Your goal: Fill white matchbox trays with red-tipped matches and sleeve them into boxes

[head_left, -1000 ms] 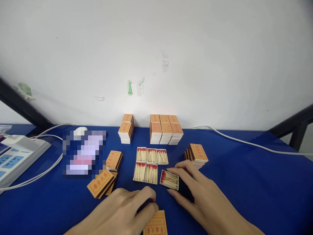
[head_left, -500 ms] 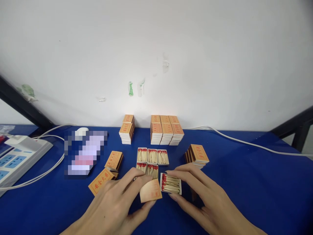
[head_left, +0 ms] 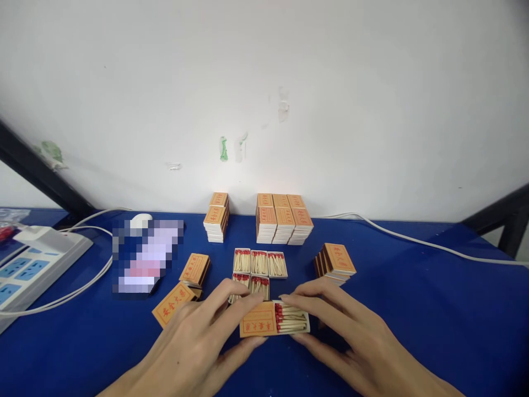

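In the head view my left hand pinches an orange matchbox sleeve with red print between thumb and fingers. Opposite it, my right hand grips a white matchbox tray by its long sides. Red-tipped matches fill this tray, their heads towards the sleeve. The tray's left end meets the sleeve's opening; whether it is slightly inside I cannot tell. Just beyond my fingers lie several open trays of matches in two rows, the nearer row partly covered by my left hand.
Closed matchboxes are stacked at the back middle and back left. More orange boxes lean at the right; orange sleeves lie left. A power strip, white cable and pixelated object share the blue table.
The sleeve has turned from tilted to level, its printed face now fully showing. Tray and sleeve have come together end to end, closing the small gap between them.
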Motion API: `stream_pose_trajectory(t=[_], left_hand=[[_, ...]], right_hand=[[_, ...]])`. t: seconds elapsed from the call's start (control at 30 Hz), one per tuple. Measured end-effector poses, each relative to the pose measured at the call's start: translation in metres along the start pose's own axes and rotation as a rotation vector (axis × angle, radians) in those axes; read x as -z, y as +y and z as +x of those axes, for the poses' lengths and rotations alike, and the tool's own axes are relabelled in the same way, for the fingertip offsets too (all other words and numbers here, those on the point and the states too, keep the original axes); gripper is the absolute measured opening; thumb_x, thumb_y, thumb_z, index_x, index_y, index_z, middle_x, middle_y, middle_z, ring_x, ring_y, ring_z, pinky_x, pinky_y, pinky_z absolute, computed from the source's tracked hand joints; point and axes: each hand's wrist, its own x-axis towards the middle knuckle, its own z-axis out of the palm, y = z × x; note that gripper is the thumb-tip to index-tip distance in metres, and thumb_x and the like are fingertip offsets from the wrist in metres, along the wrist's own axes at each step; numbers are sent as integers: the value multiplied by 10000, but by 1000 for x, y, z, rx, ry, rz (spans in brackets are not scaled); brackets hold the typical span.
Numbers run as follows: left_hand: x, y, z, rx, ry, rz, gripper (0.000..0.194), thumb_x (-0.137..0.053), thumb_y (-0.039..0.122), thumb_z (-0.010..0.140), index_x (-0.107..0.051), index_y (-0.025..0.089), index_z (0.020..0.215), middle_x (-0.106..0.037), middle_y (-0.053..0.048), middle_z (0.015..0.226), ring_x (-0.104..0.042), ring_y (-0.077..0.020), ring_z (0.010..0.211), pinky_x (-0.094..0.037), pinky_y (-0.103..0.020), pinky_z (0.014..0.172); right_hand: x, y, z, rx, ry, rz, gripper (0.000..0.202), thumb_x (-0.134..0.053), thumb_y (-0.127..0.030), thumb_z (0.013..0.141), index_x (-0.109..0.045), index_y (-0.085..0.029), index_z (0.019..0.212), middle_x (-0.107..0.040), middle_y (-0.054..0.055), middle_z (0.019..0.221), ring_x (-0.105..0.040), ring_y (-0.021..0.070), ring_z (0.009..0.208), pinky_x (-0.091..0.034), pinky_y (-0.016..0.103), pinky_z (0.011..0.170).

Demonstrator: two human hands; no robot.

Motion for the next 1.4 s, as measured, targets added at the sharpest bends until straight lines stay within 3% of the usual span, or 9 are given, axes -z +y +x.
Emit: stream_pose_trajectory(t=[0.27, 0.4, 0.57, 0.77, 1.03, 1.23, 1.4], left_hand=[[-3, -4, -7, -5, -24, -46, 439, -583, 375, 1250, -585, 300, 1683, -727, -101, 1447, -866, -239, 1101, -769, -372, 941], [-7, -3, -11, 51, 19, -108, 442, -587, 447, 1251, -605, 346, 1681, -736, -88, 1487, -842, -249, 1213, -745, -370, 1018], [-8, 3, -6, 83, 99, -302, 366, -700, 425, 1208, -680, 353, 1566, -793, -44, 1324, -846, -186, 1006, -734, -252, 822], [-7, 2, -2, 125, 135, -434, 340, -797, 401, 1158, -743, 372, 1492, -801, -27, 1354, -833, -208, 1195, -706, -322, 1065], [-3, 4, 2, 266, 124, -524, 337, -910, 500, 1060, -818, 401, 1370, -839, -5, 1244, -832, -221, 1078, -725, -323, 907], [-6, 4, 3, 276, 144, -546, 333, -904, 510, 1066, -816, 429, 1378, -842, 14, 1257, -832, -208, 1097, -715, -315, 934], [-6, 7, 1, 269, 164, -592, 317, -895, 485, 1082, -813, 456, 1387, -835, 42, 1297, -827, -181, 1177, -684, -300, 1062]], right_hand=[[2, -3, 1, 21, -7, 3, 421, -699, -196, 1143, -678, -327, 1543, -773, 78, 1338, -843, 208, 1146, -735, 318, 995], [3, -5, 1, 58, 54, -4, 358, -719, -234, 1140, -711, -308, 1490, -811, 80, 1303, -862, 216, 1117, -736, 298, 976], [6, -9, 3, 101, 104, 7, 333, -751, -235, 1125, -718, -296, 1451, -827, 62, 1233, -865, 189, 1066, -721, 241, 960], [7, -8, 2, 97, 106, 8, 349, -781, -261, 1113, -740, -306, 1457, -845, 62, 1237, -875, 199, 1057, -728, 243, 946], [4, -5, -16, 96, 136, -115, 450, -773, -210, 1100, -778, -392, 1511, -847, 54, 1381, -870, 248, 1112, -760, 337, 967], [5, -5, -18, 89, 116, -131, 426, -732, -219, 1133, -788, -413, 1509, -839, 50, 1389, -859, 223, 1042, -757, 301, 900], [4, -3, -21, 83, 97, -142, 471, -712, -212, 1150, -742, -425, 1570, -811, 48, 1450, -849, 220, 1149, -748, 341, 1010]])
